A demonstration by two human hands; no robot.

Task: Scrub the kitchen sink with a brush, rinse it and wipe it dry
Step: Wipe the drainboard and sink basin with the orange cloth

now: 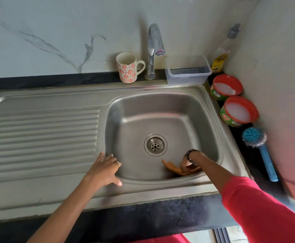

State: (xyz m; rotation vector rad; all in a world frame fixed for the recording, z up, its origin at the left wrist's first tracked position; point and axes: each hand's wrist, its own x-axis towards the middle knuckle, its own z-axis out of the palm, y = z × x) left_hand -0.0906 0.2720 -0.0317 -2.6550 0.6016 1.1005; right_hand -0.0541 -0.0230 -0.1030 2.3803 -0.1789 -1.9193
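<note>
At the near right corner of the steel sink, an orange cloth was held by the right hand, its fingers curled round the fabric, and pressed against the basin floor just below the front wall. The left hand was laid flat, fingers spread and gripping nothing, on the sink's rim where the ribbed drainboard met the basin, the thumb resting on the front lip. The drain was left uncovered at the middle of the basin floor, and the rest of the floor and the far and left walls were left free of objects. The basin was bounded at the rear by the tap, whose spout was seen reaching over the back wall. A flowered mug was stood just left of the tap, and a clear plastic box just right of it, its base overlapping the sink's back rim. Along the narrow dark counter between the right rim and the side wall, two open red-rimmed tubs were set, and nearer the camera a blue brush was laid with its head toward the tubs. A bottle was stood in the rear corner.
</note>
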